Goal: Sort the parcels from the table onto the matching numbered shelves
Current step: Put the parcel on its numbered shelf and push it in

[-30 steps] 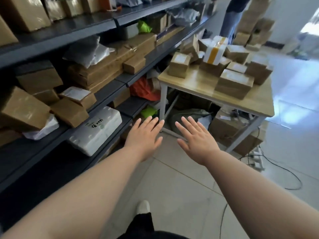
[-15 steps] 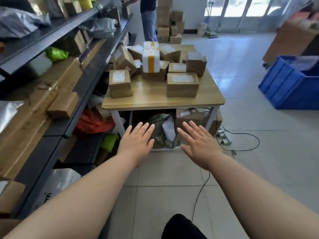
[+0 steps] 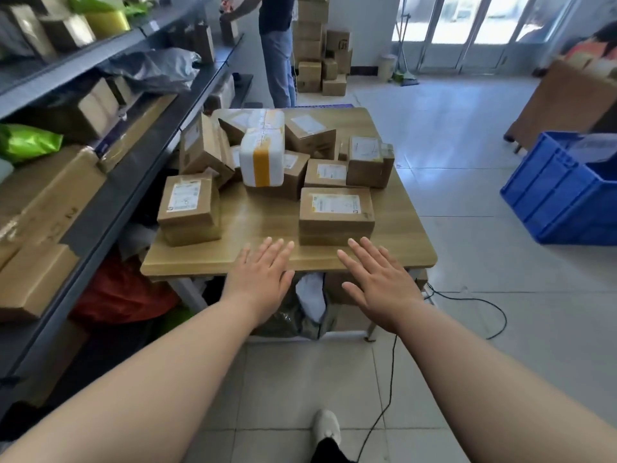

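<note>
— Over the near edge of the table [image 3: 260, 228], seen from the head camera: how do the hands stand?

— Both flat, palms down, fingers straight and spread wide, holding nothing. The left hand [image 3: 263, 282] hovers at the middle of the table's near edge. The right hand [image 3: 377, 289] is beside it, with its fingertips close to the front face of the nearest parcel [image 3: 335, 217]. I cannot tell whether they touch it.

— And the other parcels?

— All on the table. A brown box [image 3: 190, 208] sits at the near left corner. A white parcel [image 3: 263, 158] with a yellow band lies on top of the heap at the table's middle, and more brown boxes are stacked towards the far end. The shelves [image 3: 127, 182] run along the table's left side and already carry cartons and bags.

— Which step is this?

— I judge it the reach for a parcel. Nothing is lifted, and a good pile is left to sort.

— What does the next move call for?

— Probably closing both hands on the sides of the nearest parcel and lifting it clear. Then its label must be read, which is too small to make out from here, and so are the shelf numbers.

— Anything else about?

— A blue crate [image 3: 561, 202] stands well to the table's right. A person [image 3: 277, 45] is beyond its far end, and a cable [image 3: 467, 295] trails on the floor by the near right leg.
</note>
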Action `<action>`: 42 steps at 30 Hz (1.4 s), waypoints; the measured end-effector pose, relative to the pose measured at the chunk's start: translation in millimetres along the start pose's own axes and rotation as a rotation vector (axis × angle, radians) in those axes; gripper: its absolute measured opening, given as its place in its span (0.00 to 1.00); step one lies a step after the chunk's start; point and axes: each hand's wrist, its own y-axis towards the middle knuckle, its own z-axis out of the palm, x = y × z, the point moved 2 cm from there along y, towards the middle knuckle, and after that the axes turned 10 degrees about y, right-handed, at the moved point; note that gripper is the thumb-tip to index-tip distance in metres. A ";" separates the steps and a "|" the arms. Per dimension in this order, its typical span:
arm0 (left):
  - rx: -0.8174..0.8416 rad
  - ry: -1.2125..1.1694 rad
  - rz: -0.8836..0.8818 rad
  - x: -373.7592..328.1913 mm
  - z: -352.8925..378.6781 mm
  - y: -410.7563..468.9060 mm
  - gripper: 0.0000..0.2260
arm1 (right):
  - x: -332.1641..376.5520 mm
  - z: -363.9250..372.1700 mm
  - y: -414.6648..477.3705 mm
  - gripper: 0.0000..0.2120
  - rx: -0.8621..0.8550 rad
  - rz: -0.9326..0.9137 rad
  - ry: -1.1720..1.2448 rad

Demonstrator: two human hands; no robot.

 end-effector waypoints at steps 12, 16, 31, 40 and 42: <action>0.067 -0.112 0.016 -17.1 10.8 116.2 0.25 | -84.9 -3.6 85.6 0.29 0.129 0.069 -0.019; 0.081 -0.109 0.042 -7.1 20.6 149.9 0.25 | -96.4 5.1 110.9 0.32 0.117 0.133 0.023; 0.064 -0.141 0.261 24.2 22.9 304.2 0.25 | -127.4 -15.3 206.3 0.28 -0.063 0.542 0.262; 0.078 -0.212 0.301 -0.2 15.1 343.4 0.26 | -167.3 -14.9 225.3 0.30 -0.152 0.627 0.383; 0.090 -0.257 0.275 -6.9 10.0 354.1 0.26 | -181.8 -17.4 233.8 0.30 -0.165 0.619 0.442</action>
